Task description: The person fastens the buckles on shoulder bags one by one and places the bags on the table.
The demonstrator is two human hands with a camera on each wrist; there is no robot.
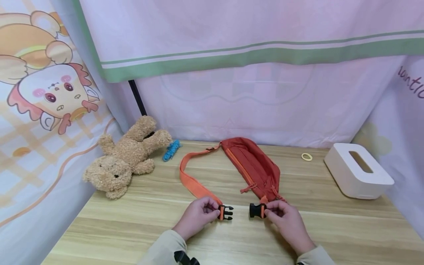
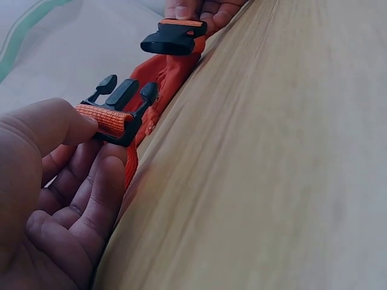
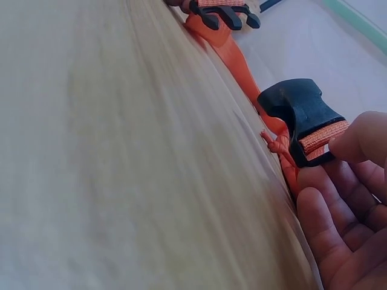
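The pronged clip (image 1: 226,212) is pinched by the left hand (image 1: 198,215) and the socket clip (image 1: 255,211) by the right hand (image 1: 288,221). They are held apart, prongs facing socket, on the near side of the red bag (image 1: 253,165), whose far end lies by the back edge of the table (image 1: 132,228). Should they be met at different tilts, a prong would probably be caught on the socket's rim. Because each is gripped only at its strap end, a clip could be made to swivel or slip by a hard push. A twist could be left in the orange strap (image 1: 195,186), looped towards the table's left edge, if either clip were turned over.
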